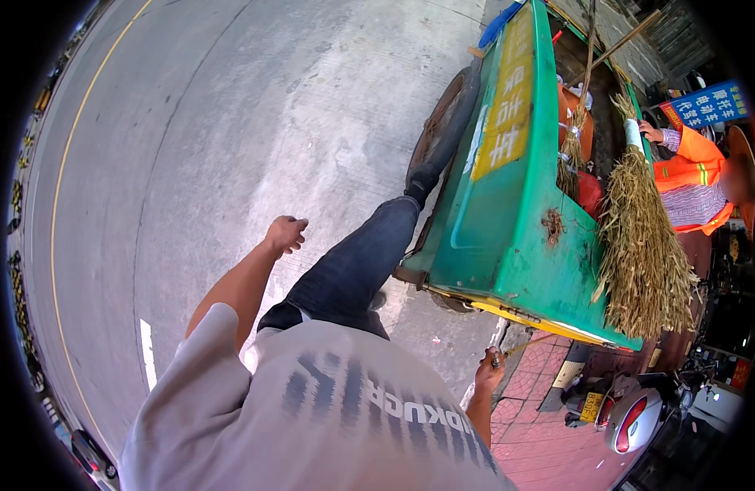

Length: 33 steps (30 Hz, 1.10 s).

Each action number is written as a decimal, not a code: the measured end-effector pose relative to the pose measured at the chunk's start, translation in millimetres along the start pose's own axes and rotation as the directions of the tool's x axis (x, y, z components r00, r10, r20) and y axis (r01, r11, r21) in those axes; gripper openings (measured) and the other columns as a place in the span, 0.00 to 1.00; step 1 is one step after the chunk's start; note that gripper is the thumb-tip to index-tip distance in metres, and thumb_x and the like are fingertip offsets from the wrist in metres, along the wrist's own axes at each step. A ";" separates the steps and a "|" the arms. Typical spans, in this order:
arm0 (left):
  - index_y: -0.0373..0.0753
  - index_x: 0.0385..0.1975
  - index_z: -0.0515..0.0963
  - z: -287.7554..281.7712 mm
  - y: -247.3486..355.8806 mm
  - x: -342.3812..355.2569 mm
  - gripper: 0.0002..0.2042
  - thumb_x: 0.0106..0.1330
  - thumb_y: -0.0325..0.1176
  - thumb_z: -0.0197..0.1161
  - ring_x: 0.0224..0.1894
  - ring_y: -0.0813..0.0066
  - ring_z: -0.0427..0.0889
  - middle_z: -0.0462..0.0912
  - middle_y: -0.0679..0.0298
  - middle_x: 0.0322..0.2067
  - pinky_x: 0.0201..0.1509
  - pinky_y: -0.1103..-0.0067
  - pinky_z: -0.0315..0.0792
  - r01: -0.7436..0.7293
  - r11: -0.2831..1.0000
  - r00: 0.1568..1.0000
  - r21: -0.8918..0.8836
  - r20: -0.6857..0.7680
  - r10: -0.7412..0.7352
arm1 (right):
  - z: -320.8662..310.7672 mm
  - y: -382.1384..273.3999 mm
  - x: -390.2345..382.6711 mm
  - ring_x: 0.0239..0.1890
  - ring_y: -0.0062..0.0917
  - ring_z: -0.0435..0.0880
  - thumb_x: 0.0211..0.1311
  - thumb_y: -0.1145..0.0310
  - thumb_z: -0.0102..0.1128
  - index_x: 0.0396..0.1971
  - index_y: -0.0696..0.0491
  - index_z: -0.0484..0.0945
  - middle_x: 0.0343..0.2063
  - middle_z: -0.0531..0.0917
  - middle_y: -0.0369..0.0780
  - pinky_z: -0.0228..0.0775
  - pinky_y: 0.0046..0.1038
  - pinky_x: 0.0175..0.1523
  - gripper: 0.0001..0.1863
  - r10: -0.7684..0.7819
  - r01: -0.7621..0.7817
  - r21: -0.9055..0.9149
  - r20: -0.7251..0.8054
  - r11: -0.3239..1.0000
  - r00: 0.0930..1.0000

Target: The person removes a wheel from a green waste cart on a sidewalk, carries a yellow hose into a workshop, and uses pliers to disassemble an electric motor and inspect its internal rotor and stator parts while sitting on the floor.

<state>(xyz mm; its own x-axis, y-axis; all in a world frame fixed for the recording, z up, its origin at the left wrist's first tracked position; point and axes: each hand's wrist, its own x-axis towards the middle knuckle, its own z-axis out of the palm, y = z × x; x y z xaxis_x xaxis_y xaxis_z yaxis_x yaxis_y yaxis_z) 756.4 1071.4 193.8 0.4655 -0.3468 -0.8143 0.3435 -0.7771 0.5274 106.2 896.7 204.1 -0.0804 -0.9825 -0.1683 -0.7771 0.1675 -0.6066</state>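
Note:
My left hand (287, 235) hangs over the grey road with its fingers loosely curled and nothing visible in them. My right hand (489, 370) is closed beside the rear of a green cart (508, 237). From its fingers a thin yellowish stick (521, 345) runs to the right; its far end is hard to make out. My jeans-clad leg (361, 254) stretches toward the cart's wheel (439, 127). A large straw broom (643, 245) hangs at the cart's rear right side, bristles down. A smaller broom (571, 155) stands inside the cart.
A person in an orange vest (692, 172) stands beyond the cart, one hand near the broom's white-wrapped neck. A parked scooter (635, 417) stands on the red paving (549, 446) at the lower right. A dark car (91, 458) is at the lower left edge.

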 end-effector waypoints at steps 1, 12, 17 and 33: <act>0.32 0.36 0.80 3.3 16.3 -14.4 0.19 0.71 0.46 0.60 0.19 0.70 0.79 0.84 0.57 0.24 0.22 0.72 0.72 -0.102 0.995 0.995 -0.011 0.007 0.102 | -4.5 -5.8 -4.0 0.23 0.36 0.77 0.73 0.47 0.59 0.30 0.60 0.81 0.17 0.77 0.44 0.71 0.41 0.37 0.27 -0.030 0.030 0.018 0.003 0.999 1.000; 0.36 0.31 0.75 -80.6 -176.2 -22.9 0.15 0.69 0.44 0.59 0.15 0.69 0.66 0.75 0.58 0.19 0.20 0.68 0.64 0.201 0.978 0.979 0.048 0.010 -0.202 | -75.9 78.0 -144.3 0.22 0.22 0.71 0.73 0.44 0.60 0.32 0.58 0.80 0.19 0.74 0.36 0.64 0.29 0.29 0.27 -0.021 0.064 0.131 -0.302 0.989 0.953; 0.41 0.29 0.70 -103.5 -332.0 -26.8 0.10 0.70 0.39 0.58 0.12 0.75 0.55 0.62 0.66 0.14 0.17 0.71 0.51 0.373 0.908 0.886 -0.191 0.363 -0.287 | -61.2 146.9 -237.1 0.29 0.43 0.75 0.70 0.43 0.61 0.32 0.62 0.79 0.27 0.81 0.50 0.69 0.46 0.41 0.30 -0.107 0.102 -0.032 -0.377 0.994 0.920; 0.37 0.51 0.73 -186.0 -745.2 -286.8 0.22 0.74 0.52 0.57 0.28 0.62 0.78 0.82 0.55 0.34 0.31 0.65 0.72 0.372 0.710 0.877 -0.597 -0.025 -0.480 | -20.4 7.2 -406.4 0.50 0.51 0.86 0.68 0.31 0.51 0.42 0.51 0.88 0.42 0.88 0.52 0.77 0.47 0.56 0.35 0.096 0.084 -0.523 0.309 0.848 0.946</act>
<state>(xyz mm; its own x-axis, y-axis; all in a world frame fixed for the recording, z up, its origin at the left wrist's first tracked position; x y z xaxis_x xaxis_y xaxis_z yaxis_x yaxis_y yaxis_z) 518.7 1847.6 79.5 0.2635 0.0823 -0.9611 0.9045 -0.3674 0.2165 120.6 1295.5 284.0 0.0419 -0.8880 -0.4579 -0.9923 0.0163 -0.1225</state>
